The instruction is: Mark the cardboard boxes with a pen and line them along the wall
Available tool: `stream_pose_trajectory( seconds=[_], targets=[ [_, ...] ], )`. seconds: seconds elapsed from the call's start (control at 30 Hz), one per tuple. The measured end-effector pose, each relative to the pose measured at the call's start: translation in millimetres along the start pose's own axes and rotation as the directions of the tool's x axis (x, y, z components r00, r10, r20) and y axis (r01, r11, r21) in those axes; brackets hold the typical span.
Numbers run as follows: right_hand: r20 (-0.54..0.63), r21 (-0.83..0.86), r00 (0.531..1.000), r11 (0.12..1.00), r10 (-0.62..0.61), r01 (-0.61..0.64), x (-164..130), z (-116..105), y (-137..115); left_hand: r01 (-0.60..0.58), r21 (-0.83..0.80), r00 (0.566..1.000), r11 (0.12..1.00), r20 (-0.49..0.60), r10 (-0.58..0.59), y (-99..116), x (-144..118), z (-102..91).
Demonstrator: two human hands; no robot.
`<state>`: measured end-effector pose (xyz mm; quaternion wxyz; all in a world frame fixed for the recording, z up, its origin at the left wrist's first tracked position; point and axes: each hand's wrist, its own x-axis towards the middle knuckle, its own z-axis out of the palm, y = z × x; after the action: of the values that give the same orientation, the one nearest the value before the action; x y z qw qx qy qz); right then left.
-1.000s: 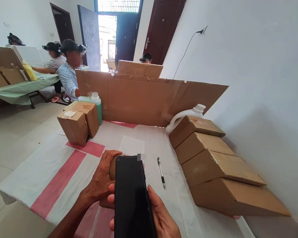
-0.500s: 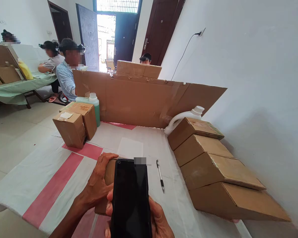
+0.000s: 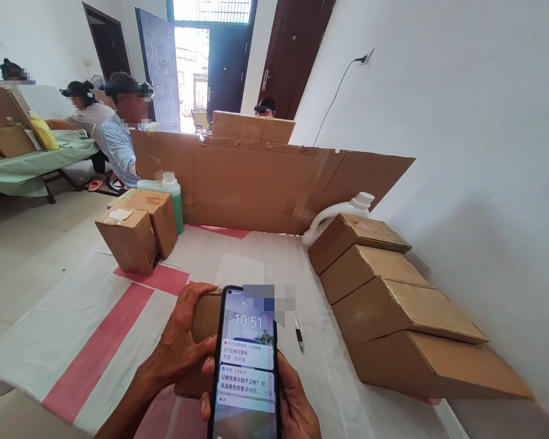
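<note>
Cardboard box (image 3: 205,341): your left hand (image 3: 180,350) lies over its near-left side, fingers curled on the top edge; it sits on the table (image 3: 68,329), partly hidden behind the phone.
Phone (image 3: 247,372): your right hand (image 3: 295,408) grips it from below, fingers wrapped round both long edges, directly in front of the box.
Screen: lit, reads "10:51", with notification cards beneath; their small print is only partly readable.
Pen (image 3: 298,336): just right of the phone's top corner, flat on the cloth, clear of both hands.
Open room: bare cloth with a red stripe (image 3: 98,344) spreads left of the box to the table's left edge; a white paper (image 3: 240,269) lies just beyond the box.
Right edge: four boxes (image 3: 393,311) lean in a row right of the pen, against the wall.
Far edge: a cardboard screen (image 3: 256,186) stands beyond the paper; a white jug (image 3: 336,213) at its right end, two boxes (image 3: 139,228) and a green bottle (image 3: 174,195) at its left.
Labels: a white sticker tops the nearer left box; its writing is too small to read.
</note>
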<state>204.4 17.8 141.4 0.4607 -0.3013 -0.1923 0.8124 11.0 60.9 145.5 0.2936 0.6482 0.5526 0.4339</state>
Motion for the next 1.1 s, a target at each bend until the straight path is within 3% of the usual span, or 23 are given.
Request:
stream_pose_trajectory(
  seconds=[0.17,0.47,0.73,0.8,0.87,0.93,1.0,1.1],
  targets=[
    [0.14,0.1,0.975,0.977,0.174,-0.189,3,22,-14,0.053,0.007,0.999,0.999,-0.013,-0.053,3,0,0.7],
    [0.165,0.197,0.973,0.962,0.159,-0.191,6,15,-12,0.078,0.0,0.997,0.997,-0.014,-0.078,1,1,-0.4],
    [0.124,0.202,0.992,0.979,-0.034,0.009,6,15,-30,0.067,0.033,0.997,0.997,-0.044,-0.066,-8,2,-1.8],
    [0.047,0.176,0.998,0.983,-0.051,0.042,7,1,-32,0.089,0.028,0.995,0.996,-0.048,-0.087,-9,4,-2.4],
    [-0.117,0.12,0.989,0.988,-0.087,0.101,14,-23,-31,0.114,0.015,0.992,0.993,-0.048,-0.113,-10,7,-3.6],
    [-0.312,-0.031,0.938,0.988,-0.152,0.149,27,-55,-27,0.149,-0.001,0.988,0.989,-0.031,-0.149,-11,14,-5.3],
    [-0.436,-0.26,0.864,0.954,-0.251,0.146,43,-88,-21,0.175,-0.014,0.985,0.984,0.001,-0.175,-12,23,-7.3],
    [-0.449,-0.583,0.798,0.808,-0.402,0.079,64,-127,-9,0.169,-0.014,0.985,0.986,0.035,-0.168,-14,39,-10.3]
  ],
)
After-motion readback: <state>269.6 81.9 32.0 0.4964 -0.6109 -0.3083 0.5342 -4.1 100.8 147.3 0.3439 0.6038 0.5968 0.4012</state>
